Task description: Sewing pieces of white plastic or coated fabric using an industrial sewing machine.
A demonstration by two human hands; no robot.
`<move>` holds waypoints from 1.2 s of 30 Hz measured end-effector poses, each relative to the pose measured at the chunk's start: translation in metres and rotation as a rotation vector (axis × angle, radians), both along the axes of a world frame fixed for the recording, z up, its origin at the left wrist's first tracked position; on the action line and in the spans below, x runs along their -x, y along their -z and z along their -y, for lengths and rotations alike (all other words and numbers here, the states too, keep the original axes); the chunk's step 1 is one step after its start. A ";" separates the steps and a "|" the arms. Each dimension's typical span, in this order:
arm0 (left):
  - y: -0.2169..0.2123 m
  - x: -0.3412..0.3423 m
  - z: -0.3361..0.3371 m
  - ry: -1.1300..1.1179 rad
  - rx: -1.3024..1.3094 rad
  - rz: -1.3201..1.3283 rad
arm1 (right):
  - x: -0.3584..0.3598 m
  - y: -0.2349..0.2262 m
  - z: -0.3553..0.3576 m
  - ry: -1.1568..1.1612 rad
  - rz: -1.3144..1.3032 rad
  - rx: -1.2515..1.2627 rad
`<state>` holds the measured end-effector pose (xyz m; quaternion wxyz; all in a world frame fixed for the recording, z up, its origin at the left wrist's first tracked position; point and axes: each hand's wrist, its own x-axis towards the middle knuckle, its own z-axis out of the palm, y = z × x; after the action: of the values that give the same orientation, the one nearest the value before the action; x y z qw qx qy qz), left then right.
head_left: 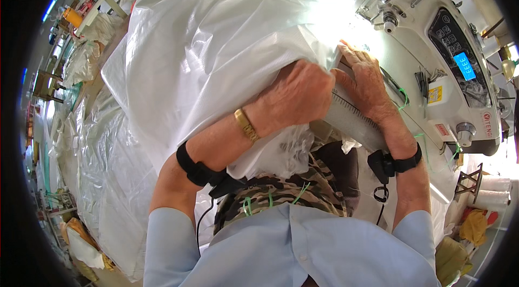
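A large white plastic sheet [216, 33] spreads in folds over the work surface, with its edge running up to the sewing machine [432, 43]. My left hand [303, 92] is closed in a fist on the sheet's near edge; the fingertips are tucked out of sight. Close beside it, my right hand [365, 78] lies with fingers stretched flat toward the brightly lit needle area, its thumb pointing at the left hand. Glare hides the needle and the sheet's edge there. Beneath the right hand shows a metal plate with ruler marks [351, 116].
On the machine's arm sits a dark control panel with a blue display [464, 66]. Green thread [403, 100] trails over the machine bed. More clear plastic [113, 179] piles up at the left. An orange container [72, 16] stands on a far-left table, and plastic rolls [493, 189] lie at the right.
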<state>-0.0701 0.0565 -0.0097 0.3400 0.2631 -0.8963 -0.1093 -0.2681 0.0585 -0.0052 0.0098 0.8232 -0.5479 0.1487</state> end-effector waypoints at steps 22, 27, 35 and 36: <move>-0.022 -0.024 -0.019 -0.113 -0.284 -0.253 | 0.011 0.005 0.004 0.050 -0.055 0.093; 0.003 -0.085 -0.018 -0.349 0.135 0.032 | 0.008 0.006 0.004 0.082 -0.030 -0.028; 0.017 -0.120 0.053 -0.009 -0.343 -0.256 | -0.024 0.013 -0.083 -0.233 0.117 0.396; 0.017 -0.119 0.053 -0.015 -0.393 -0.279 | -0.036 0.022 -0.098 -0.317 0.192 0.295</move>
<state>0.0487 0.0039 -0.0272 0.4035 0.3130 -0.8003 -0.3143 -0.2325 0.1566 -0.0274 0.0546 0.8707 -0.3824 0.3043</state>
